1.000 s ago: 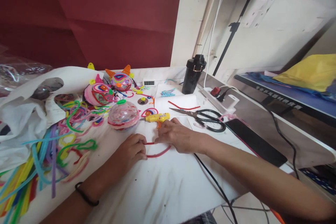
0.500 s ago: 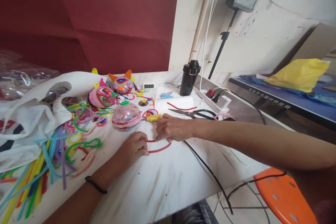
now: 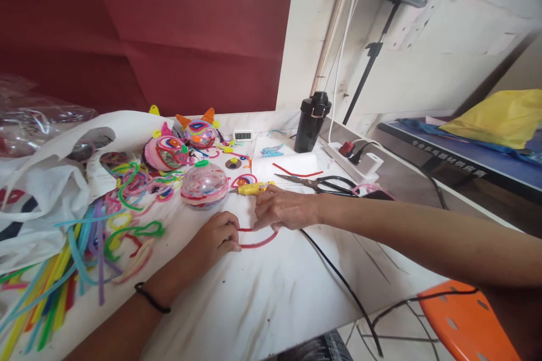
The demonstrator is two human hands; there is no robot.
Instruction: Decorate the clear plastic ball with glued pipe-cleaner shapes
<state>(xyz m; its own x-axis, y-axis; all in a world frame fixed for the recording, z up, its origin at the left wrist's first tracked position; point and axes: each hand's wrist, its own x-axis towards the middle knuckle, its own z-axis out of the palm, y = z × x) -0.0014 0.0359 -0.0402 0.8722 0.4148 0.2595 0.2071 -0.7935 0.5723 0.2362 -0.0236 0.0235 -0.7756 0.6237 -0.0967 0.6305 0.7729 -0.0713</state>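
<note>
A red pipe cleaner [image 3: 261, 242] lies bent in a curve on the white table between my hands. My left hand [image 3: 218, 234] is closed on its left end, fingertips down at the tabletop. My right hand [image 3: 283, 207] has its fingers bent and pressed on the upper strand; part of the curve disappears under it. Just behind the right fingers lies a yellow-handled tool [image 3: 249, 188] with a thin pointed tip, its far end partly hidden. A clear ball [image 3: 204, 183] wrapped in pink and red strips, with a green piece on top, sits beyond my left hand.
Loose coloured pipe cleaners [image 3: 63, 271] and a white bag [image 3: 38, 208] cover the left side. Two decorated balls stand behind. Scissors [image 3: 317, 183], a black bottle [image 3: 311, 123] and a power strip [image 3: 353, 162] lie beyond my right hand. A black cord [image 3: 339, 282] crosses the table edge.
The view has shifted slightly, so the far objects sit a little further right in the picture. Both hands stay at the red pipe cleaner, with almost no movement.
</note>
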